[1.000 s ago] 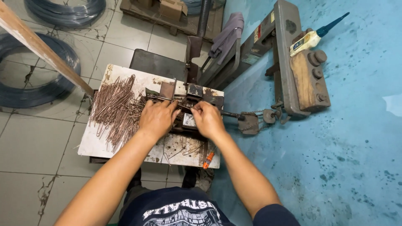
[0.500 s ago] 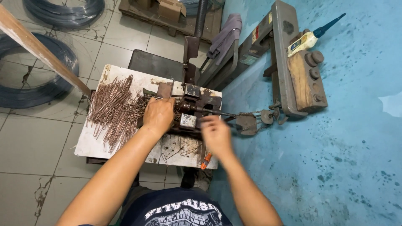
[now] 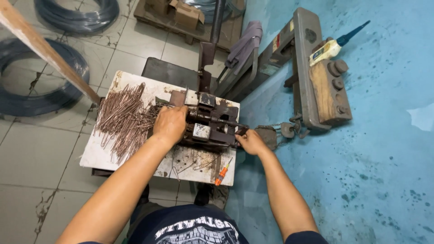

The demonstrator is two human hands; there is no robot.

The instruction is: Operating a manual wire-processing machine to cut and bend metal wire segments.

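Note:
A rusty metal bending jig (image 3: pixel 209 123) is fixed on a small white worktable (image 3: pixel 97 156). My left hand (image 3: pixel 169 124) rests on the jig's left side, fingers curled over it, right beside a heap of copper-coloured wire pieces (image 3: pixel 123 118). My right hand (image 3: pixel 250 141) grips the end of the jig's lever handle (image 3: pixel 240 131) at the table's right edge. A few bent wire pieces (image 3: pixel 192 165) lie on the table in front of the jig.
An orange-handled screwdriver (image 3: pixel 222 173) lies at the table's front right. A wooden pole (image 3: pixel 47 52) slants in from the upper left. Dark wire coils (image 3: pixel 34 86) lie on the tiled floor. A grey machine (image 3: pixel 312 72) with a glue bottle (image 3: pixel 327 47) stands against the blue wall.
My right hand left the middle of the jig, swung out to the right and took hold of the lever end. My left hand stayed on the jig.

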